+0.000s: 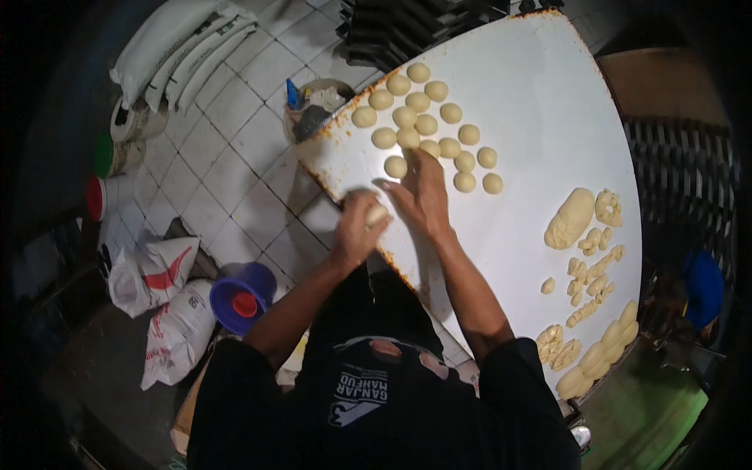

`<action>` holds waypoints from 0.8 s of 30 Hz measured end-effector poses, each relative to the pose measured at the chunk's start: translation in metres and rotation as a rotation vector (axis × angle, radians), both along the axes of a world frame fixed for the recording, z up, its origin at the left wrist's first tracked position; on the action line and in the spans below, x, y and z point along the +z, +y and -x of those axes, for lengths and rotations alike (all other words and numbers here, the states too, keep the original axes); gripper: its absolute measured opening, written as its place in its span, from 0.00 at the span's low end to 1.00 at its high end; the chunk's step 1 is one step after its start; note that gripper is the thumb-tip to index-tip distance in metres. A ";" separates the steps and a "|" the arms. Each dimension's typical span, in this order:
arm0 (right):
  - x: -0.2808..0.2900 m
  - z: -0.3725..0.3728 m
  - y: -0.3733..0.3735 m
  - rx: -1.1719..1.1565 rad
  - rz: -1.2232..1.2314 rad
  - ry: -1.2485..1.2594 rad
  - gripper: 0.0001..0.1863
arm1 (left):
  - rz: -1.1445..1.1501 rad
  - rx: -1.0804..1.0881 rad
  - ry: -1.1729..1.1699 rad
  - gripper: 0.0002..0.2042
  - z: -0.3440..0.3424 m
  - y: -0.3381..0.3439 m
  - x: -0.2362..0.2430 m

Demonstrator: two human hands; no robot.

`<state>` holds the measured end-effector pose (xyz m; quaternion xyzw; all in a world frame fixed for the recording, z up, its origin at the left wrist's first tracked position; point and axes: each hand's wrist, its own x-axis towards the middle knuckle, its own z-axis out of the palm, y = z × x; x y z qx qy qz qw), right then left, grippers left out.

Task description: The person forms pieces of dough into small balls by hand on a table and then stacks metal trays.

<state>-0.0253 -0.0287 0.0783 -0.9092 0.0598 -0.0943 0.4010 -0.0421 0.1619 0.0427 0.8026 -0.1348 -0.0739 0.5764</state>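
on the white tiled floor [235, 149] to our left we see a blue plastic bucket with a red centre [242, 298], two white sacks with red markings [160, 301] just beside it, and a stack of long white sacks [184, 47] farther off. near the table's far edge stands a round tub holding a blue scoop [309, 106]. dark stacked trays [407, 27] lie beyond.

Bakery workroom: dough balls [427, 125] on floured table [548, 102], flour sacks [184, 47].
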 end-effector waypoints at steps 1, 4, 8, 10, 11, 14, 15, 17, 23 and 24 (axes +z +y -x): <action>-0.001 0.000 0.006 -0.054 -0.004 -0.073 0.33 | 0.048 0.104 0.027 0.22 -0.032 0.001 0.006; 0.006 0.070 -0.003 -0.146 -0.101 0.166 0.27 | 0.001 0.215 0.054 0.30 -0.101 -0.011 0.000; -0.014 0.210 -0.039 -0.099 0.107 0.139 0.18 | -0.097 0.381 -0.289 0.30 -0.081 -0.005 -0.091; -0.004 0.278 -0.063 -0.293 0.094 0.285 0.15 | 0.124 0.433 0.121 0.24 -0.028 -0.025 -0.060; -0.001 0.304 -0.075 -0.377 0.068 0.337 0.14 | 0.230 0.489 0.311 0.22 -0.003 -0.034 -0.039; -0.020 0.380 -0.123 -0.668 0.082 0.379 0.09 | -0.209 -0.335 -0.118 0.22 0.073 -0.087 -0.015; -0.016 0.388 -0.138 -0.814 -0.020 0.400 0.08 | -0.138 -0.479 -0.081 0.25 0.095 -0.121 -0.019; -0.011 0.406 -0.190 -0.922 -0.187 0.410 0.13 | -0.004 -0.678 -0.089 0.27 0.135 -0.216 -0.025; 0.009 0.442 -0.325 -1.068 -0.166 0.284 0.16 | 0.026 -0.711 -0.258 0.29 0.190 -0.475 0.003; 0.025 0.441 -0.348 -1.045 -0.152 0.262 0.15 | 0.072 -0.585 -0.317 0.30 0.196 -0.507 -0.004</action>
